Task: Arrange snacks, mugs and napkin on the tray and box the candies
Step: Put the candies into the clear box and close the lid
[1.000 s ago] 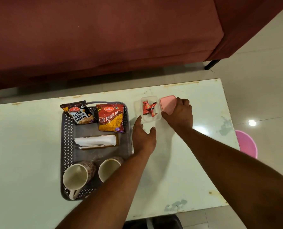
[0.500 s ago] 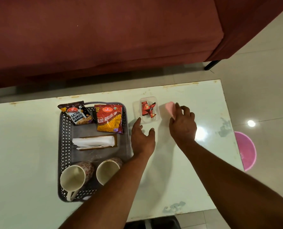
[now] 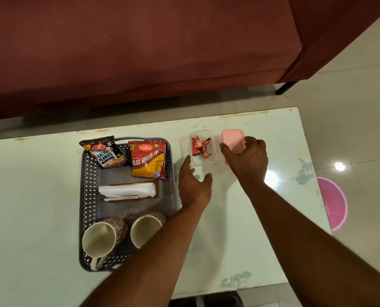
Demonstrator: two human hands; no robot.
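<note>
The small pink plastic lid (image 3: 233, 143) is light, stiff and a bit slippery, so its edges are the best place to hold. The right hand (image 3: 246, 160) has its grip closed on the lid, tipped up off the pale bench (image 3: 240, 218). The little clear plastic box (image 3: 203, 147) with red wrapped candies (image 3: 199, 147) sits at nine o'clock from the lid. The left hand (image 3: 194, 182), grip open and empty, waits at six o'clock from the box.

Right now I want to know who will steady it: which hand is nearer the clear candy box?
The left hand: its fingertips reach the near-left corner of the clear candy box. The right hand is further right, its grip on the pink lid beside the box.
</note>
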